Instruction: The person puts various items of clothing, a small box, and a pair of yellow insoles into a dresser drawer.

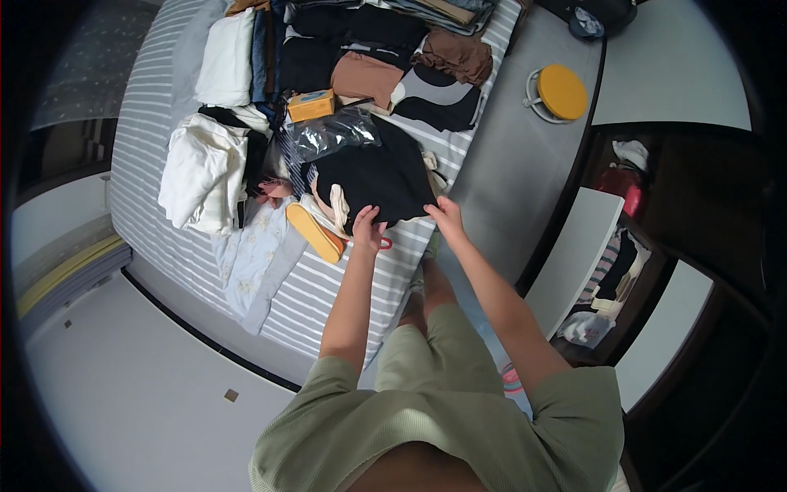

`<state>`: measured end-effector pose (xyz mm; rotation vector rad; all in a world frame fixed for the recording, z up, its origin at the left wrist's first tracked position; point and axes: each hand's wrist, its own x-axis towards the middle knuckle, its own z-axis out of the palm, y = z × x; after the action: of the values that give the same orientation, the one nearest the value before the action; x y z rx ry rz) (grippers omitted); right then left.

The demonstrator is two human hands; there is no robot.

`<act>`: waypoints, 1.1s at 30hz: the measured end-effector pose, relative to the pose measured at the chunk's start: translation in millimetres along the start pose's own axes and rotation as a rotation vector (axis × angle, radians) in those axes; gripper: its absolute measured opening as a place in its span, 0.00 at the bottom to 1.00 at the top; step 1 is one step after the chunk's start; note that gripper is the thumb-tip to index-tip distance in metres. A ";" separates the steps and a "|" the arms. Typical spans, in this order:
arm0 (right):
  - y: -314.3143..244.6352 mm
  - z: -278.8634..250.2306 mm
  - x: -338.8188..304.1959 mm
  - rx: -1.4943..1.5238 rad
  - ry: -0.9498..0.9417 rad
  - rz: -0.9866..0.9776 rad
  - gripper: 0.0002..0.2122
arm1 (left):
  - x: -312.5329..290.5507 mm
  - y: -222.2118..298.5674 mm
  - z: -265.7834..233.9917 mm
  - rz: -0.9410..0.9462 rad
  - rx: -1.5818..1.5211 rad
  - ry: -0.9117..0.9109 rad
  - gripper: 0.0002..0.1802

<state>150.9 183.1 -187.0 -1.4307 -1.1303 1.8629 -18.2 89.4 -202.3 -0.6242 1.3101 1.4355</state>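
Note:
A black garment (373, 168) lies spread on the striped bed, and both my hands grip its near edge. At its near left corner my left hand (368, 227) pinches the cloth between thumb and fingers. My right hand (445, 218) is closed on the near right corner. Cream cloth (338, 207) shows beneath the garment's left side. Left of my left hand lies a yellow-orange slipper-shaped item (314, 233). Something small and red (386, 243) shows beside my left fingers. A clear plastic bag (336, 134) rests against the garment's far edge.
Folded clothes in black and a brown-pink top (365, 78) cover the far bed (328, 295). White garments (202, 176) are heaped at left, near a yellow box (311, 105). On the floor at right stands a yellow stool (562, 92). A drawer (574, 262) hangs open, holding clothes.

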 end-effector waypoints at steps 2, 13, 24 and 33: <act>1.8 2.5 -15.8 0.008 0.000 0.003 0.12 | -11.5 3.4 -5.5 0.053 0.014 -0.020 0.14; 34.9 -4.9 -98.0 0.033 -0.129 -0.040 0.05 | -125.1 12.6 -6.8 0.692 0.276 0.050 0.08; -17.0 29.9 -51.9 0.756 -0.268 0.489 0.13 | -180.7 41.3 -5.0 0.770 0.366 -0.201 0.11; -52.3 40.9 -94.3 0.231 0.005 -0.098 0.09 | -176.2 26.2 -39.3 0.801 0.601 -0.052 0.10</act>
<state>136.2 121.5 -90.6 -1.2281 -0.9305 1.8528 3.6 -3.5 -46.9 0.3874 1.9470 1.5142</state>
